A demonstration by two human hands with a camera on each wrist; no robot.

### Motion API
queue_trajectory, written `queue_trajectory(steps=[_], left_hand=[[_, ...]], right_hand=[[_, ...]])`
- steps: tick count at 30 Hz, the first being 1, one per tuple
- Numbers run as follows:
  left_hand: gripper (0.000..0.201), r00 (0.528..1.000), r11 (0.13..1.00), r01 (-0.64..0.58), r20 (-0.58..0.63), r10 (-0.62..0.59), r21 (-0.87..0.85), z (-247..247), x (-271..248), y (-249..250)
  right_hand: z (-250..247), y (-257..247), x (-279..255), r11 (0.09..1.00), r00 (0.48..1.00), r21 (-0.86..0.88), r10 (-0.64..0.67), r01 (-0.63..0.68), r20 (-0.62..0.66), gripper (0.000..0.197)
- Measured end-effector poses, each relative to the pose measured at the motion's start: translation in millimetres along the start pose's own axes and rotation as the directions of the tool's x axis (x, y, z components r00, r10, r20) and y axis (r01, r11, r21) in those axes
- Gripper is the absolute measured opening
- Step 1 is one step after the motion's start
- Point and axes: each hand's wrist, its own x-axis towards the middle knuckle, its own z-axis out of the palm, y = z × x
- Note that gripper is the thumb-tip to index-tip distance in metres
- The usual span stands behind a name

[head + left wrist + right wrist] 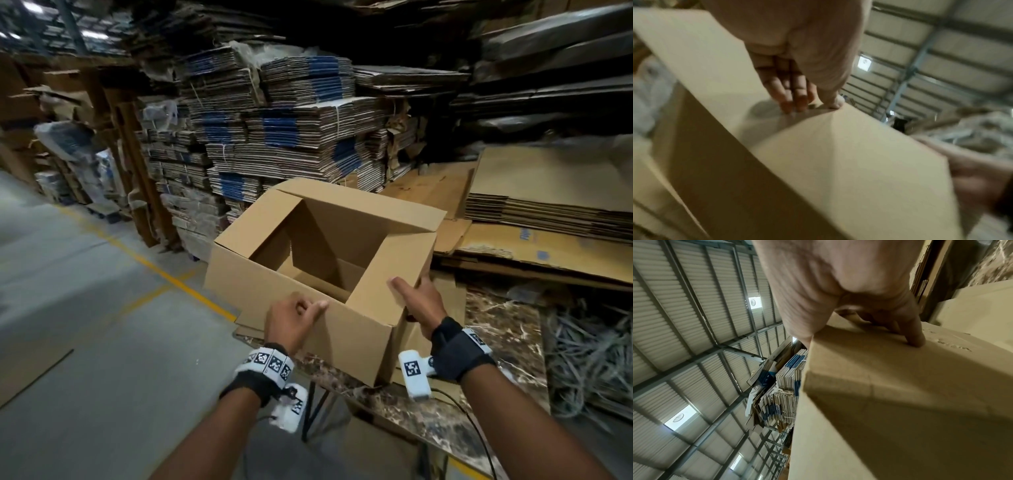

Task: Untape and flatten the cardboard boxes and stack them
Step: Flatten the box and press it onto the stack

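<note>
We see the left hand [291, 320] gripping the near top edge of the open cardboard box [308, 274], the right hand [419, 301] clasping its right corner. Box sits at the marble table's [507, 342] left edge; flattened-cardboard stacks [274, 137] behind.

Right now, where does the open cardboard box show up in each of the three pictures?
Head: the open cardboard box sits mid-frame, held at its near edge.
Left wrist: the box runs from the top left to the bottom right.
Right wrist: the box fills the lower right.
Shared landmark: blue-striped stacks of flattened cardboard, absent from the left wrist view.
</note>
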Motion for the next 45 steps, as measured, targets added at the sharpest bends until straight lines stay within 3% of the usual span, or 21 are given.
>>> queue_trajectory(steps=[2,4,6,8,11,16,20,22,25,29,32,35,37,39,45], left_hand=[[0.029,0.978,0.968,-0.206,-0.012,0.210,0.143,-13,14,-17],[0.053,0.908,0.853,-0.418,0.127,0.398,0.313,-26,34,-36],[0.066,0.843,0.738,-0.536,0.298,0.447,0.410,-41,54,-50],[0.051,0.818,0.688,-0.573,0.357,0.450,0.445,-51,66,-62],[0.019,0.787,0.678,-0.610,0.219,0.576,0.409,-49,58,-67],[0.026,0.704,0.661,-0.670,0.009,0.710,0.338,-25,27,-53],[0.019,0.649,0.639,-0.701,-0.087,0.755,0.317,2,14,-33],[0.020,0.647,0.650,-0.704,-0.117,0.753,0.288,20,10,-23],[0.019,0.653,0.663,-0.706,-0.135,0.746,0.251,45,6,-15],[0.012,0.628,0.632,-0.740,-0.097,0.772,0.230,71,4,-8],[0.008,0.630,0.626,-0.749,-0.060,0.774,0.216,89,0,-3],[0.011,0.629,0.626,-0.757,-0.053,0.776,0.187,103,-8,-2],[0.019,0.628,0.626,-0.759,-0.054,0.776,0.180,111,-11,-4],[0.012,0.614,0.614,-0.767,-0.066,0.787,0.184,118,-11,-6],[0.020,0.653,0.659,-0.735,-0.095,0.751,0.158,131,-14,-17]], right_hand=[[3,3,-4,1.000,1.000,-0.009,-0.009,0.009,0.003,0.073],[4,3,-10,1.000,1.000,0.003,-0.026,0.026,0.016,0.067],[3,3,-15,0.999,0.999,0.039,-0.036,0.035,0.027,0.059],[0,4,-21,0.997,0.998,0.062,-0.044,0.041,0.043,0.061],[-2,5,-28,0.996,0.995,0.055,-0.070,0.066,0.077,0.049],[-27,-24,-35,0.986,0.986,0.015,-0.167,0.166,0.031,0.039],[-40,-57,-27,0.929,0.962,-0.265,-0.273,0.258,-0.017,0.044],[-36,-68,-22,0.862,0.949,-0.450,-0.303,0.234,-0.086,0.063],[-28,-77,-16,0.689,0.914,-0.719,-0.342,0.088,-0.217,0.110],[-15,-71,-20,0.541,0.921,-0.840,-0.309,-0.036,-0.239,0.142],[-7,-52,-14,0.475,0.940,-0.872,-0.227,-0.121,-0.254,0.152],[-10,-33,-7,0.477,0.946,-0.853,-0.117,-0.214,-0.303,0.157],[-14,-23,-5,0.456,0.944,-0.856,-0.090,-0.244,-0.316,0.160],[-19,-16,0,0.437,0.938,-0.861,-0.098,-0.260,-0.333,0.159],[-34,-7,8,0.507,0.947,-0.822,-0.032,-0.259,-0.319,0.153]])
